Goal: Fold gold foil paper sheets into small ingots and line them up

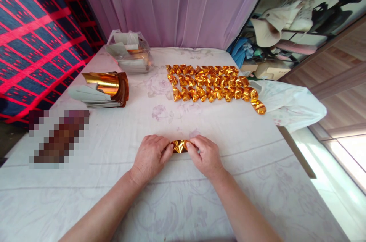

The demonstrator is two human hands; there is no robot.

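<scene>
Between my hands, low over the cloth, is a strip of shiny gold foil paper (180,146), creased in its middle. My left hand (151,154) pinches its left end, thumb on the near side. The right end is gripped by my right hand (206,155) in the same way. Both ends of the strip are hidden under my fingers. Farther back on the right lie several folded gold foil pieces (210,81) in three rows, some running past the right end of the rows. At the left, a curled stack of gold foil sheets (110,87) with pale backs rests on the cloth.
A clear plastic bag (130,53) of more sheets stands at the back left. A pale floral cloth (183,196) covers the table. A white bag (294,100) hangs at the right edge, near cluttered shelves (286,24). A purple curtain (177,5) hangs behind. One item at left is blurred out.
</scene>
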